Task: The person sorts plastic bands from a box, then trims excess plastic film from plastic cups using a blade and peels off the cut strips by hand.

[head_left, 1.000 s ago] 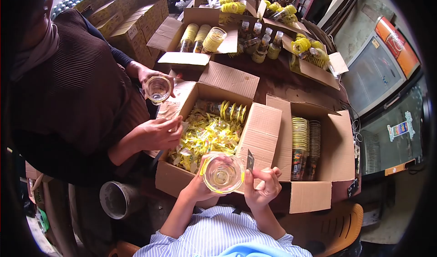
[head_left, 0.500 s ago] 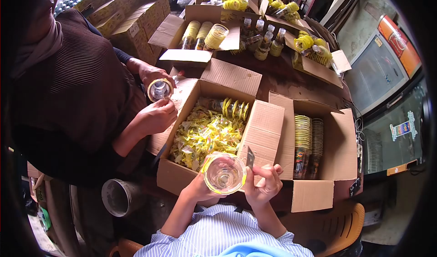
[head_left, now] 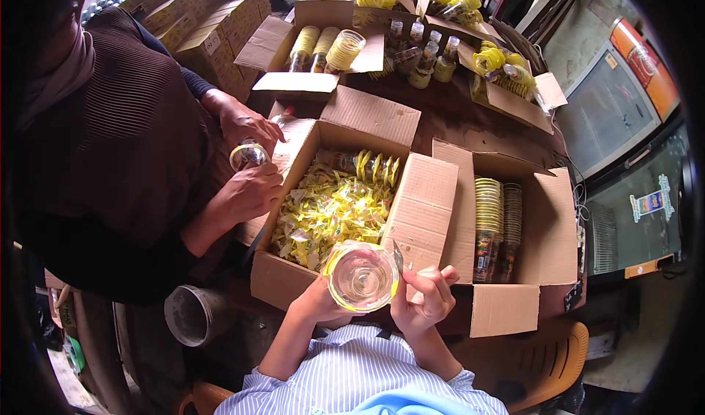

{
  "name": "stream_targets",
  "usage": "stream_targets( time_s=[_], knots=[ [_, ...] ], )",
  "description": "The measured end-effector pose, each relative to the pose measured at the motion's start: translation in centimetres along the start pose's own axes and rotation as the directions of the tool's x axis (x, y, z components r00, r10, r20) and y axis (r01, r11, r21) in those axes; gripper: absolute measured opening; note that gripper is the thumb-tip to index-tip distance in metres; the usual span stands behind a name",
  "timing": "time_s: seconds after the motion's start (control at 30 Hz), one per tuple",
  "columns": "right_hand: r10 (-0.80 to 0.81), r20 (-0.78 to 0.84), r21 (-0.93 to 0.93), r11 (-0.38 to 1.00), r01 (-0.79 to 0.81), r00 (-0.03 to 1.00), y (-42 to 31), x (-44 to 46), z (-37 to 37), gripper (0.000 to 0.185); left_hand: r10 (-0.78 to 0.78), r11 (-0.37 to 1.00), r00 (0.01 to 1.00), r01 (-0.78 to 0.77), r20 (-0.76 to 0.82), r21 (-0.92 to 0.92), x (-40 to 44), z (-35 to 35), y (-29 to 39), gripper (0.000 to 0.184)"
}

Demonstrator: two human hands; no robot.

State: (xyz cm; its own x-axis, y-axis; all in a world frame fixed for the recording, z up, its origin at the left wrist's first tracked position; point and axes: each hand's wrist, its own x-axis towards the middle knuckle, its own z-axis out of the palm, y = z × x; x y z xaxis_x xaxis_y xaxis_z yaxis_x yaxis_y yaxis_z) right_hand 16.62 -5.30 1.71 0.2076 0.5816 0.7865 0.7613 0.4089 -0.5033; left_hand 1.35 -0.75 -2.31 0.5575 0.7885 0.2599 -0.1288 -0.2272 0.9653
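My left hand (head_left: 317, 302) is closed around a clear plastic cup (head_left: 365, 277), its round opening facing me and yellow film along the rim. A thin dark blade (head_left: 397, 256) is pinched in my right hand (head_left: 426, 299), its edge beside the right side of the cup's rim. Just beyond lies an open cardboard box (head_left: 283, 277) full of yellow plastic scraps (head_left: 334, 213), with a row of yellow-rimmed cups (head_left: 377, 170) along its far side. To the left, a co-worker's hands (head_left: 246, 195) hold another clear cup (head_left: 248, 155).
A second open box (head_left: 556, 231) on the right holds stacked printed cups (head_left: 487, 228). Further back are a box of cup stacks (head_left: 323, 51), standing bottle-like cups (head_left: 422, 66) and more boxes. A grey bucket (head_left: 192, 316) stands lower left; an orange chair (head_left: 547, 356) is lower right.
The co-worker's cup has tipped and their upper hand's fingers have spread. My blade leans slightly differently at the cup's rim; my cup has hardly moved. The view has shifted slightly.
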Motion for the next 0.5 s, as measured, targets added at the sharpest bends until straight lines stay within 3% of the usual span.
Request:
stream_targets(
  time_s=[0.07, 0.17, 0.27, 0.3, 0.5],
  knots=[
    [0.019, -0.003, 0.012, 1.000, -0.019, 1.000, 0.2, 0.1, 0.0, 0.017, 0.003, 1.000, 1.000, -0.004, 0.011, 0.021, -0.1, -0.1, -0.1, 0.073],
    [0.035, -0.006, 0.007, 0.999, -0.035, 0.999, 0.3, 0.0, -0.2, 0.017, -0.057, 0.993, 0.998, 0.052, -0.040, -0.105, -0.1, -0.1, -0.1, 0.070],
    [0.013, 0.022, -0.021, 1.000, -0.013, 1.000, 0.3, -0.2, -0.9, 0.016, -0.025, 0.999, 0.999, 0.024, -0.022, -0.024, 0.1, -0.4, 0.1, 0.068],
    [-0.002, 0.035, -0.033, 0.999, 0.003, 0.999, 0.2, -0.2, -1.1, 0.016, 0.038, 0.996, 0.999, -0.036, -0.028, 0.083, 0.3, -0.5, 0.5, 0.067],
    [-0.162, 0.075, -0.179, 0.968, 0.173, 0.984, -0.6, -0.1, -2.1, 0.020, -0.001, 0.996, 1.000, 0.001, 0.004, 0.084, -0.2, -0.8, 1.3, 0.074]
  ],
)
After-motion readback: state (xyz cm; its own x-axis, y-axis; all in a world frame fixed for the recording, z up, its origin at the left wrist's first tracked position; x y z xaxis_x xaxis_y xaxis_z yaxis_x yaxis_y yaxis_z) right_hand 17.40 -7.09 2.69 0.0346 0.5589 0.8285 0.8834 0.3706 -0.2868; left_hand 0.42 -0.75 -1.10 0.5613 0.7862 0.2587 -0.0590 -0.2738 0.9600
